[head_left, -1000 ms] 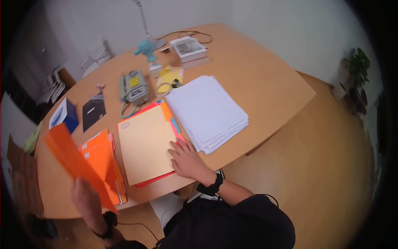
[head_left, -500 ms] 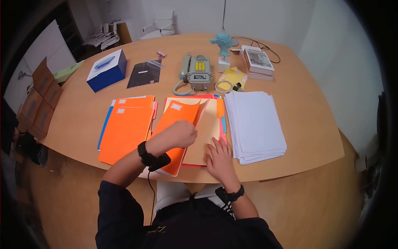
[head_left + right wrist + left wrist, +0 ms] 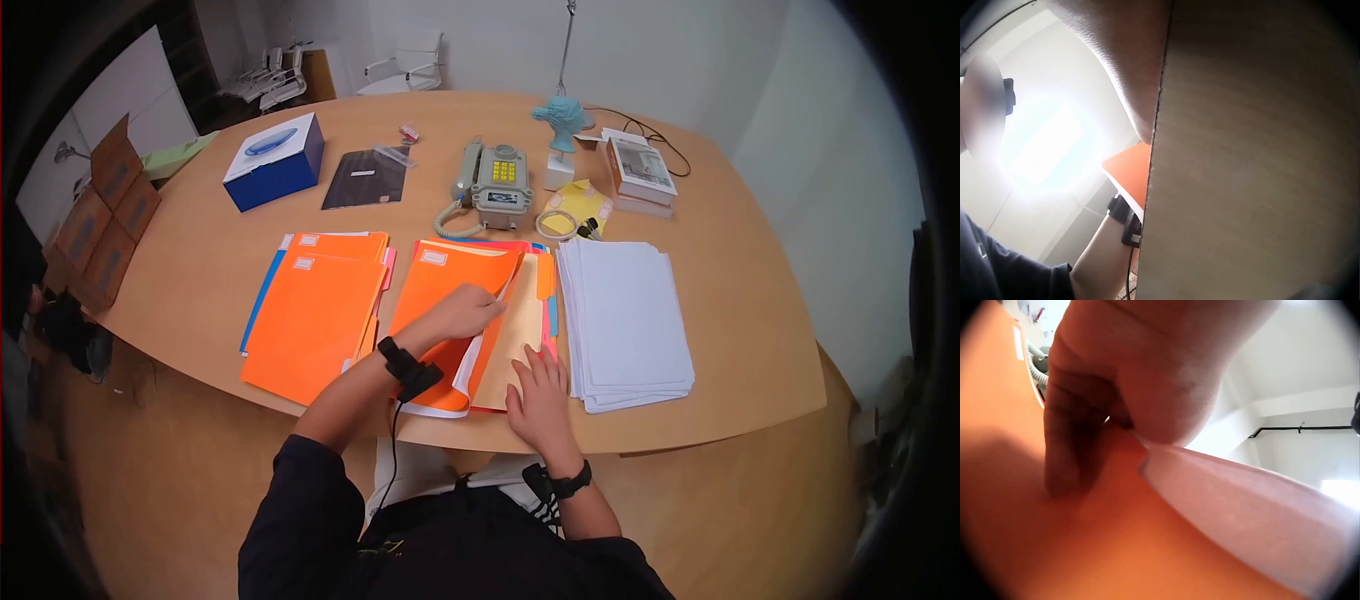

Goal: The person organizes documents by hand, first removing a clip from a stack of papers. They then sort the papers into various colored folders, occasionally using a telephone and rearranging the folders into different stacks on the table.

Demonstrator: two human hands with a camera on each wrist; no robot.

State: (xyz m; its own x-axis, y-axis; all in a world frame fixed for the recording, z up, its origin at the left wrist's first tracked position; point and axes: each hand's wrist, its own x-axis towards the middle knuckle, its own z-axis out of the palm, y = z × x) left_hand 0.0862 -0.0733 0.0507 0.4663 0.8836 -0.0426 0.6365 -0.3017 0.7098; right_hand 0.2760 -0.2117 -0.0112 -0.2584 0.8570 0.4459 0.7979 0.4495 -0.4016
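In the head view my left hand point(image 3: 467, 312) pinches the right edge of an orange folder point(image 3: 426, 285), whose edge is lifted with white paper inside. The left wrist view shows the fingers point(image 3: 1063, 456) curled on the orange cover point(image 3: 1116, 531). Beneath lies a cream folder point(image 3: 520, 335) with coloured tabs, on a red one. My right hand point(image 3: 543, 408) rests on the cream folder's lower right part, fingers spread. In the right wrist view, the hand point(image 3: 1132, 62) is partly hidden by the table edge.
Orange folders point(image 3: 315, 315) lie on the left, a white paper stack point(image 3: 625, 325) on the right. Behind are a blue-white box point(image 3: 275, 165), a dark sleeve point(image 3: 365, 180), a telephone point(image 3: 501, 185), a yellow envelope point(image 3: 580, 205), a teal bust point(image 3: 562, 120) and books point(image 3: 640, 175).
The left hand has brought the orange folder from the left pile onto the cream folder, where it now lies nearly flat. The right hand stays on the cream folder. The head view has turned.
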